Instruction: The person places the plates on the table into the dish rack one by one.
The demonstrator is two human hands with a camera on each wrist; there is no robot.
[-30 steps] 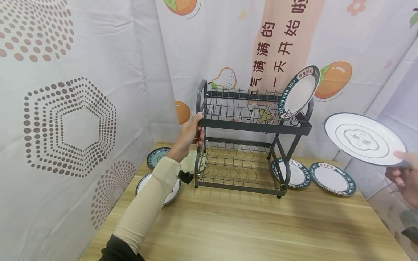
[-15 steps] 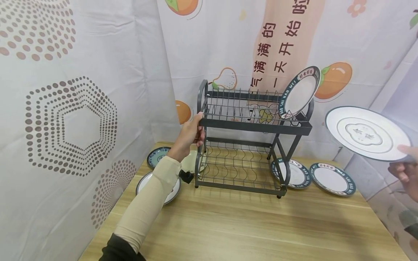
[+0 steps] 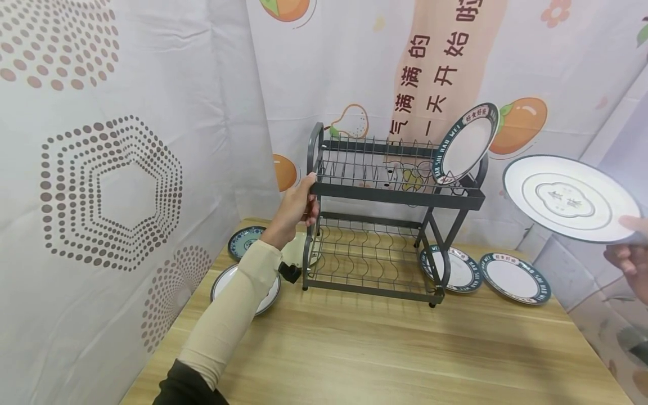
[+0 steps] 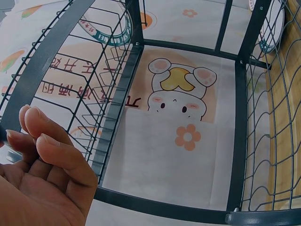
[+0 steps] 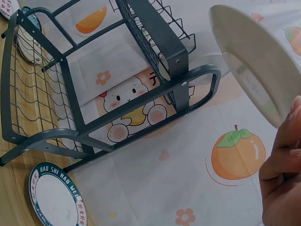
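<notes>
A two-tier dark metal dish rack (image 3: 395,195) stands on the wooden table. My left hand (image 3: 293,211) grips the left front corner of its upper tier; in the left wrist view its fingers (image 4: 61,157) curl at the bar. Off to the right, my right hand (image 3: 633,256) pinches the edge of a white plate (image 3: 572,199) with a thin dark rim and a central motif. That plate hangs in the air, tilted, apart from the rack; its pale underside shows in the right wrist view. A green-rimmed plate (image 3: 467,147) leans upright at the upper tier's right end.
Two green-rimmed plates lie on the table right of the rack, one partly behind its leg (image 3: 445,264) and one farther out (image 3: 516,278). To the left are a blue-patterned dish (image 3: 244,242), a dark-rimmed plate (image 3: 267,298) and a partly hidden cream-coloured item (image 3: 293,252). Printed curtains hang behind.
My right hand has risen with the white plate and shifted slightly to the right. The left hand keeps its grip on the rack, which stays in place.
</notes>
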